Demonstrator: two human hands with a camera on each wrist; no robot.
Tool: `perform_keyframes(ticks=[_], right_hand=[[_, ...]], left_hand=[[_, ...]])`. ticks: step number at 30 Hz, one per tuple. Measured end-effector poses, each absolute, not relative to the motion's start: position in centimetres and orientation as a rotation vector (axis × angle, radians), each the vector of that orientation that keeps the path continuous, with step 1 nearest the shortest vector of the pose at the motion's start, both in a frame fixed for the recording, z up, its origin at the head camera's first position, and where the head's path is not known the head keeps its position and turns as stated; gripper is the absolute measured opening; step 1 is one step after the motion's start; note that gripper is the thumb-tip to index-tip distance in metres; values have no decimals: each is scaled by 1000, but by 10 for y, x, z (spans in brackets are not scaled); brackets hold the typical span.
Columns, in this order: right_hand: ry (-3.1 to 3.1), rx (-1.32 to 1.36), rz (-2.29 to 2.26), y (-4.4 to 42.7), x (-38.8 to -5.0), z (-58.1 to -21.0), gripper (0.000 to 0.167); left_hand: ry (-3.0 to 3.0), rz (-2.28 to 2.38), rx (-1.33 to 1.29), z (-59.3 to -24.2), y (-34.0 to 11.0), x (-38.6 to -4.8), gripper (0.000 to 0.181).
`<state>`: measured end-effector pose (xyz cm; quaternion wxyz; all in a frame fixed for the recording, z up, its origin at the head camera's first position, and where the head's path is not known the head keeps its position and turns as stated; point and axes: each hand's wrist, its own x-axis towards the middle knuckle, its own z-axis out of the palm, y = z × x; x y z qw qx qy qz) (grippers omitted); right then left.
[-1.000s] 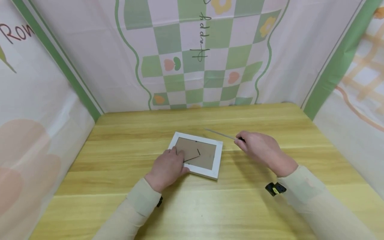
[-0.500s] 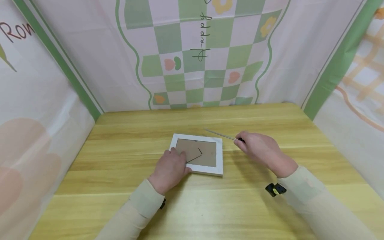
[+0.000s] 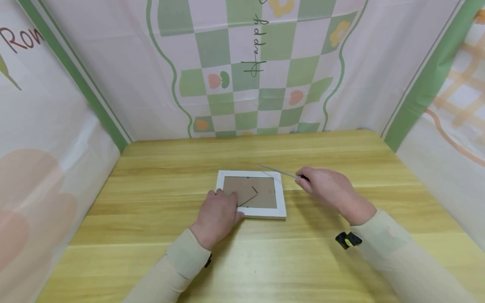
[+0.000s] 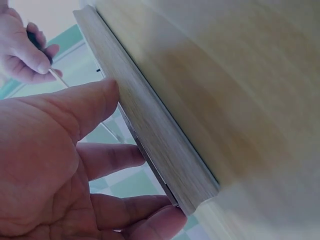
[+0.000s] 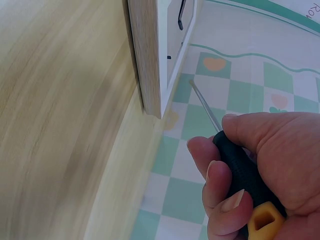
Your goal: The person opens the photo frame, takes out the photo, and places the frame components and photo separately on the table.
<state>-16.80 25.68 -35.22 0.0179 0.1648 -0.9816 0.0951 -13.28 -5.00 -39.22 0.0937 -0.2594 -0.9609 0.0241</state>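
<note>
A white-rimmed picture frame [image 3: 280, 198] lies back side up on the table, its brown backing board [image 3: 261, 185] showing. A thin bent black wire [image 3: 248, 199] crosses the board. My left hand [image 3: 217, 215] holds the frame by its near left part; in the left wrist view the thumb [image 4: 95, 102] presses the wood-grained side edge [image 4: 145, 110] and the fingers reach over the back. My right hand [image 3: 329, 185] grips a screwdriver [image 5: 245, 167] with a dark handle and yellow end. Its metal shaft [image 3: 278, 171] points left, above the frame's far right corner.
The wooden table [image 3: 151, 235] runs to a back curtain [image 3: 242, 101] with green checks and flowers. Printed cloth walls [image 3: 57, 147] stand on the left and right. A small black device [image 3: 348, 240] is strapped at the right wrist.
My left hand has turned the picture frame slightly anticlockwise, squaring it with the table, and shifted it a little right. The right hand and screwdriver have stayed almost in place.
</note>
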Motion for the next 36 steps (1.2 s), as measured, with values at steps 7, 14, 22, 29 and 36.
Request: perform_keyframes(ticks=[7,14,22,29,36], right_hand=[[-3047,519,309,256,-167,-353,25],[-3035,529,314,254,-166,-354,24],[-3034,536,313,253,-164,-354,24],[-3033,547,306,250,-164,-353,27],[-3016,554,294,249,-162,-353,27]], left_hand=[[-2823,63,-756,-393,-49,-130,49],[-2989,-157,-698,-392,-53,-136,44],[-2981,-170,-723,-395,-54,-137,37],[-2944,-181,-737,-395,-51,-135,28],[-2926,-176,-733,-396,-50,-133,35]])
